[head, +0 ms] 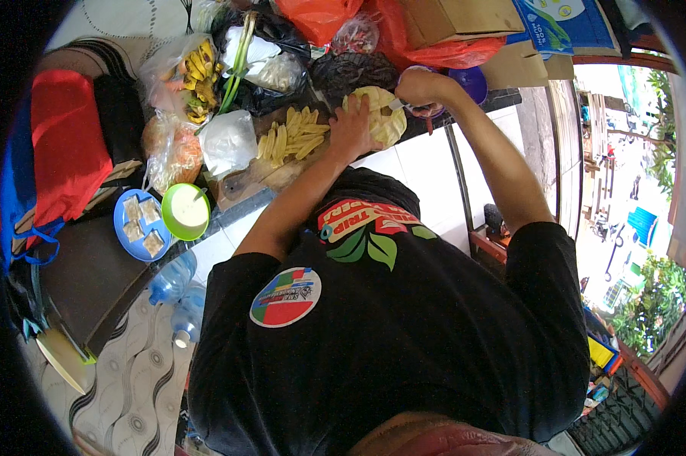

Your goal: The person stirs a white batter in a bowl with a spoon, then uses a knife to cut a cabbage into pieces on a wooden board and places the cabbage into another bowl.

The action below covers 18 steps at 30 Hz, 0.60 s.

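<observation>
A pale cabbage head (393, 128) lies on the counter in front of me. My left hand (351, 128) is spread over its left side, with the fingers on the leaves. On the other side my right hand (425, 90) is closed around what looks like a knife (397, 104); its light blade points at the cabbage and its handle is hidden by the fingers. A dark gap shows in the cabbage near the blade. Left of the cabbage, a pile of pale yellow cut strips (294, 137) rests on a wooden cutting board (237, 185).
A green bowl of white liquid (188, 211) with a spoon stands beside a blue plate (123, 236) of several square pieces. Bagged bananas (200, 71), green stalks (237, 65) and a white plastic bag (228, 142) crowd the back left. A purple bowl (469, 84) sits behind my right wrist.
</observation>
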Available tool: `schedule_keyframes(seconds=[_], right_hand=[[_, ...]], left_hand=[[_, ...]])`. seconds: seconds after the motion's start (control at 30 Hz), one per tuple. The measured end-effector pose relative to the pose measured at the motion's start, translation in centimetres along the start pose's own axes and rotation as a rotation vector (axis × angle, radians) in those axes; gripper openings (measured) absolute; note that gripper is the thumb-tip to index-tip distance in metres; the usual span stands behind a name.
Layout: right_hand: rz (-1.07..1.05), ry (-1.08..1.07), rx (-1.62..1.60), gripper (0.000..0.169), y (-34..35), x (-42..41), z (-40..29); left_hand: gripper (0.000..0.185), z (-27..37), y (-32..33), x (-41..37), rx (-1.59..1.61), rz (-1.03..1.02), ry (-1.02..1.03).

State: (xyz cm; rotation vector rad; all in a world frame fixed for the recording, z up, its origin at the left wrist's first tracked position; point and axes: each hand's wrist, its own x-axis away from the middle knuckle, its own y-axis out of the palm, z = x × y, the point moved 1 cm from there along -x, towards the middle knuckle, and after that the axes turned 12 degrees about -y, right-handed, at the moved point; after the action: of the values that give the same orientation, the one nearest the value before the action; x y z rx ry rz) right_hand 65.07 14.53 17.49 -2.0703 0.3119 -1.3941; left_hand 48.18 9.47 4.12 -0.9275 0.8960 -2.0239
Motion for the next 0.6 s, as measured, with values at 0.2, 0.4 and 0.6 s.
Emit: schedule_keyframes(seconds=[0.2,0.4,0.6], right_hand=[[0.034,0.431,-0.593,0.031,0.5,0.9,-3.1],[0.148,0.406,-0.587,0.032,0.2,1.8,-4.9],[0.170,0.395,-0.586,0.033,0.6,1.3,-4.3]], left_hand=[[0.124,-0.1,0.2,0.0,0.001,-0.046,-0.041],[0.128,-1.0,1.5,-0.6,0.046,0.026,0.069],[0.130,-1.2,1.2,-0.9,0.059,-0.011,0.055]])
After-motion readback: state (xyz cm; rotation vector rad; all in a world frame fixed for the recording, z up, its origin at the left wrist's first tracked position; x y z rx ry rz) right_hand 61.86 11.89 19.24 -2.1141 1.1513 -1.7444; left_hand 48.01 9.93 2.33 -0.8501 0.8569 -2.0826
